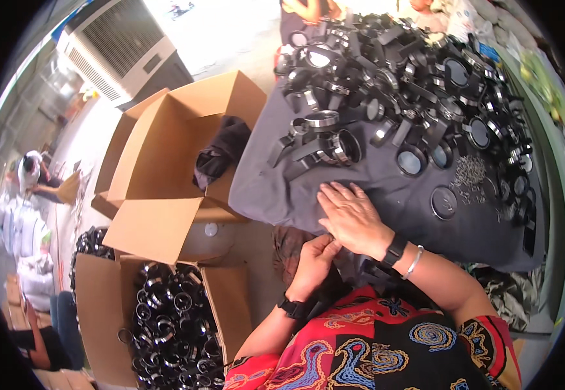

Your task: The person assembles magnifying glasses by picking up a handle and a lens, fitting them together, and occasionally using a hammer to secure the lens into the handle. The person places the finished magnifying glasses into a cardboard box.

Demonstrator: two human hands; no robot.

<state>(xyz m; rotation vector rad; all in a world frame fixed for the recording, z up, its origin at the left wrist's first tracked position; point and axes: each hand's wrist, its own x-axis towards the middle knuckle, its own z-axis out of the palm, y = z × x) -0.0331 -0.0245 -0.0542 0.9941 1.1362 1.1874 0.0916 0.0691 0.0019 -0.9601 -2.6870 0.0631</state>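
My right hand (354, 218) lies flat on the grey cloth (263, 175) that covers the table, with its fingers stretched out. Just below the table's near edge, my left hand (318, 260) is closed in a pinch against the heel of the right hand. What its fingertips hold, if anything, is hidden. Beyond the hands rises a large heap of black-handled pieces with round metal rings (386, 78). A small cluster of them (324, 146) lies nearest my right fingers. To the right are a round dark-rimmed disc (443, 203) and a pile of small metal parts (471, 172).
An open cardboard box (146, 149) with dark cloth (224, 153) inside stands left of the table. Nearer, another box (103, 312) is full of black ringed pieces (172, 325). A large air cooler (123, 49) stands at the back left. Other people are at the far edge and left.
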